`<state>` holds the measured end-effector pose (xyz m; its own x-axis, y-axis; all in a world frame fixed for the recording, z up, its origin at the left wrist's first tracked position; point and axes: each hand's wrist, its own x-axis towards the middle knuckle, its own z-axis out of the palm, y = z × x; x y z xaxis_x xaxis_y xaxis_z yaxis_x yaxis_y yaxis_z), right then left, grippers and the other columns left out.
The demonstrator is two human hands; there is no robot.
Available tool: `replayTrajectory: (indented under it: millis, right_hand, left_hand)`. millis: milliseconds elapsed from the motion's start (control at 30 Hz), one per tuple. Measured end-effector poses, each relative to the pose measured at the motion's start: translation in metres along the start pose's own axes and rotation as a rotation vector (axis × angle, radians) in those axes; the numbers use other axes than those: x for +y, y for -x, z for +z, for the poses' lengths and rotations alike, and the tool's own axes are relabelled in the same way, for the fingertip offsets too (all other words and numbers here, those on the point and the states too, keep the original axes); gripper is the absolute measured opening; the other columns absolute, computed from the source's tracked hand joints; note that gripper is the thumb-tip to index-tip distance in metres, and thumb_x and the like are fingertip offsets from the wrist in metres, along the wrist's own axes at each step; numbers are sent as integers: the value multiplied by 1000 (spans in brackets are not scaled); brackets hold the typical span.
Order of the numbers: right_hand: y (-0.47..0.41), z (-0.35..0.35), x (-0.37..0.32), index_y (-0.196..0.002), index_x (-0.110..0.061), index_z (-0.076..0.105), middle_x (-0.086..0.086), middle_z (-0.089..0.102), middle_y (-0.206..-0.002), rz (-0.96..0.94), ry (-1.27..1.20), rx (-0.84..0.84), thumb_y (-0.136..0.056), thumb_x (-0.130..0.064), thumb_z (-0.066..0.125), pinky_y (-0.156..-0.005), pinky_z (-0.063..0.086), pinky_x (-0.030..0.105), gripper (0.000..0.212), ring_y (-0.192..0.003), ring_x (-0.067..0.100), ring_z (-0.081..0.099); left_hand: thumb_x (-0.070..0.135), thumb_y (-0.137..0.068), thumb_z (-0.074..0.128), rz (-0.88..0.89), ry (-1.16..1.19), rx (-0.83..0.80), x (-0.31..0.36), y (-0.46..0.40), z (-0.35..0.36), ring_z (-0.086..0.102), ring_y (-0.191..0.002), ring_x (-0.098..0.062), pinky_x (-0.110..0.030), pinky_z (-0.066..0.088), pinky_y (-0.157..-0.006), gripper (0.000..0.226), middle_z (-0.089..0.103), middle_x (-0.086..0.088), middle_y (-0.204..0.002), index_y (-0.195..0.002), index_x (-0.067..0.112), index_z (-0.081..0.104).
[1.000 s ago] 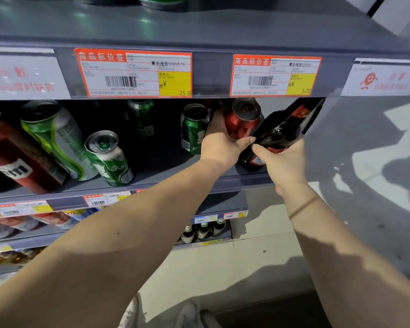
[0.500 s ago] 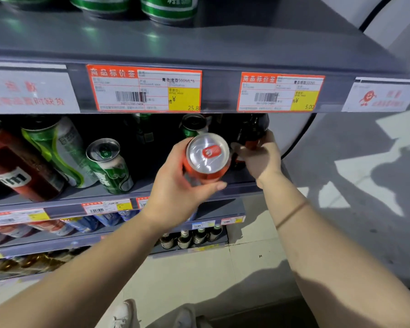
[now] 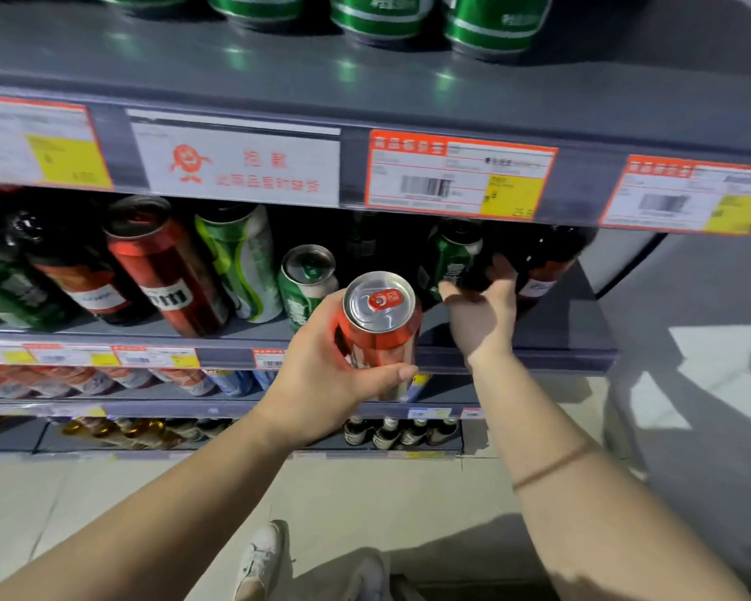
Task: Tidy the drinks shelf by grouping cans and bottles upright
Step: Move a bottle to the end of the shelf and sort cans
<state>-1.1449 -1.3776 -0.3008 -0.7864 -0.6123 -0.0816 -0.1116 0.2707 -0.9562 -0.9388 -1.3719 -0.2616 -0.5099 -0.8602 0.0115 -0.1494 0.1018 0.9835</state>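
Holding a red can (image 3: 380,336) wrapped in left hand (image 3: 330,379), right hand (image 3: 484,314) spread toward the dark bottle (image 3: 543,262); next probably standing the can among its kind.

Grey metal shelving (image 3: 408,93) fills a shop aisle, its front rails lined with orange-bordered price labels (image 3: 460,177) and a white notice printed in red characters (image 3: 235,164). Beneath it, the pale tiled floor (image 3: 365,488) carries a long shadow, while a bright patch of light (image 3: 712,353) falls on the grey surface at right. The deck under the upper shelf sits in gloom.
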Motion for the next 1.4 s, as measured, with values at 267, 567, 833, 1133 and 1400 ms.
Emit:
replayTrajectory:
  millis: [267,567,833,1133,1400]
  right_hand:
    - [-8,23,-2,-131,-13,44,6,62,-118,34,185,-75,-74,-16,80,-82,45,26,68,-102,21,59]
    - [33,56,-20,-135,-9,43,8,58,-122,20,256,-74,-81,-17,70,-86,42,26,61,-107,24,57]
    - [97,111,-28,-129,-15,47,8,57,-126,4,570,-305,-56,-63,75,-95,47,46,91,-113,32,58]
    - [80,127,-33,-117,-4,42,14,51,-122,148,303,142,-74,-30,80,-75,38,31,63,-99,29,54]
    - [105,120,-34,-100,-13,54,-12,51,-81,7,216,48,-86,-25,71,-71,36,20,25,-86,16,53]
  left_hand:
    - [27,-57,93,-32,-22,42,-6,13,-38,64,-103,-5,-15,48,-85,78,69,9,-110,-124,22,54]
    - [28,-59,91,-42,-20,31,-14,27,-72,63,-107,-3,-13,48,-86,77,68,12,-111,-126,23,53]
    - [28,-58,87,-26,-36,38,-21,31,-124,64,-103,2,-9,46,-83,70,69,17,-108,-120,28,54]
    - [29,-62,90,-33,-18,0,-35,29,-157,64,-109,-6,-16,50,-87,77,69,11,-113,-129,22,53]
    - [21,-64,88,-79,24,67,-35,41,-161,66,-106,-8,-24,52,-90,71,70,6,-111,-126,19,54]
